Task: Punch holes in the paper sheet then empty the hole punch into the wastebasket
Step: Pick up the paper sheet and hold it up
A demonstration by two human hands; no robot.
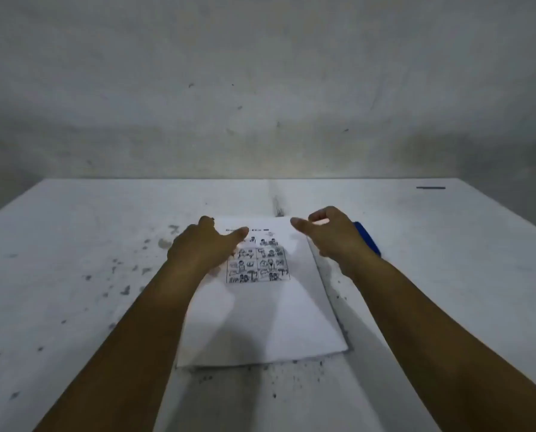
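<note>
While one paper sheet (260, 310) lies flat, two hands hover: left hand (203, 247), right hand (332, 236).

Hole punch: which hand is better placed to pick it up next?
Right. The right hand hovers open directly beside the blue hole punch; the left hand rests on the paper sheet's far side.

Two bare forearms enter from the lower edge of the view, each ending in a bare hand. No sleeve, cuff, glove, watch or bracelet shows on either arm as far as the frame reaches. The left hand (206, 244) is broad-backed, its thumb the only digit seen whole; something small and dark sits at one knuckle, too blurred to identify. The right hand (332, 235) shows thumb and curled fingers, unadorned.
</note>
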